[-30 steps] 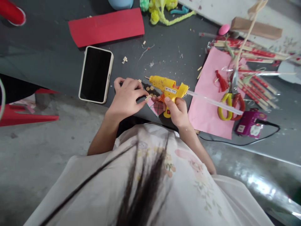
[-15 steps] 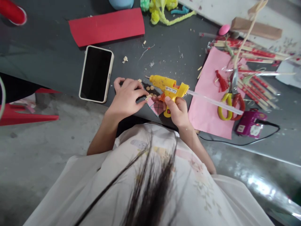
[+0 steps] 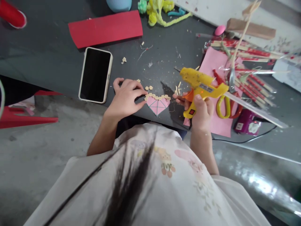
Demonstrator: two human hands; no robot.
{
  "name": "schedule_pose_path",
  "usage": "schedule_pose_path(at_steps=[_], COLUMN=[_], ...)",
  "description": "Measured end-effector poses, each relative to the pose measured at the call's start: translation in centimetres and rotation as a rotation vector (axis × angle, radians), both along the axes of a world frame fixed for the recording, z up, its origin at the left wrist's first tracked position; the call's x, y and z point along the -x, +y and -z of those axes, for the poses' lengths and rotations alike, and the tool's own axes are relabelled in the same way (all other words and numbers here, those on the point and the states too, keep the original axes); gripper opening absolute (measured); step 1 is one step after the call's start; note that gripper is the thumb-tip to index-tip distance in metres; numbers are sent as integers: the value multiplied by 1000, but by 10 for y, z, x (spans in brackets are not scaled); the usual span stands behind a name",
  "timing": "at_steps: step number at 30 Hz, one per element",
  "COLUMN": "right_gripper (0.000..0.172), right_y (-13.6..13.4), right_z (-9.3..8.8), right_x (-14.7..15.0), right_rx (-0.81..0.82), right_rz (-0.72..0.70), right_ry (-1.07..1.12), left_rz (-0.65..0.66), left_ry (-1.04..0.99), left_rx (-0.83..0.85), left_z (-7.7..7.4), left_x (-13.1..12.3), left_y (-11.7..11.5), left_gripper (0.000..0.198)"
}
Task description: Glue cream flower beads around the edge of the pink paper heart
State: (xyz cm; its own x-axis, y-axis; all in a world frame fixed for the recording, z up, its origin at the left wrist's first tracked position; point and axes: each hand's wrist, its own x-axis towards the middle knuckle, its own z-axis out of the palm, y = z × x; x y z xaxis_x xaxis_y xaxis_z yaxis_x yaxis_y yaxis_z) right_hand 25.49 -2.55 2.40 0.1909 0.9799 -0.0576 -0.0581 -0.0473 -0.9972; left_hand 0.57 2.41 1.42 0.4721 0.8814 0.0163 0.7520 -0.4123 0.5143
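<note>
A small pink paper heart [image 3: 157,105] with a row of pale beads along its top edge lies at the near edge of the dark table [image 3: 47,53]. My left hand [image 3: 125,95] rests on the table with its fingertips pressed at the heart's left corner. My right hand [image 3: 199,110] grips the handle of a yellow glue gun [image 3: 199,83], lifted to the right of the heart, nozzle pointing up-left. A clear glue stick [image 3: 256,110] juts from its back.
A phone [image 3: 95,74] lies face up left of my hand, a red sheet [image 3: 105,28] beyond it. A pink sheet [image 3: 211,62], scissors [image 3: 225,105], sticks in wrappers [image 3: 254,78], a purple device [image 3: 246,122] and yellow yarn [image 3: 160,12] crowd the right and far side.
My right hand has carried the glue gun away to the right and upward, uncovering the pink heart. My left hand has stayed in place at the heart's left corner.
</note>
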Motion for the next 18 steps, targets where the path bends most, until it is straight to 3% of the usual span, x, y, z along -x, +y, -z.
schedule_pose_path(at_steps=[6, 18], right_gripper=[26, 23], right_y=[-10, -21], right_z=[-1, 5], right_x=[-12, -17], right_rx=[19, 47], right_rz=[108, 142], right_ry=[-18, 10], left_rz=[-20, -73], left_ry=[-1, -6], left_rx=[-11, -62], left_z=[-4, -3], left_x=[4, 17], left_y=[-3, -12], left_gripper=[21, 21])
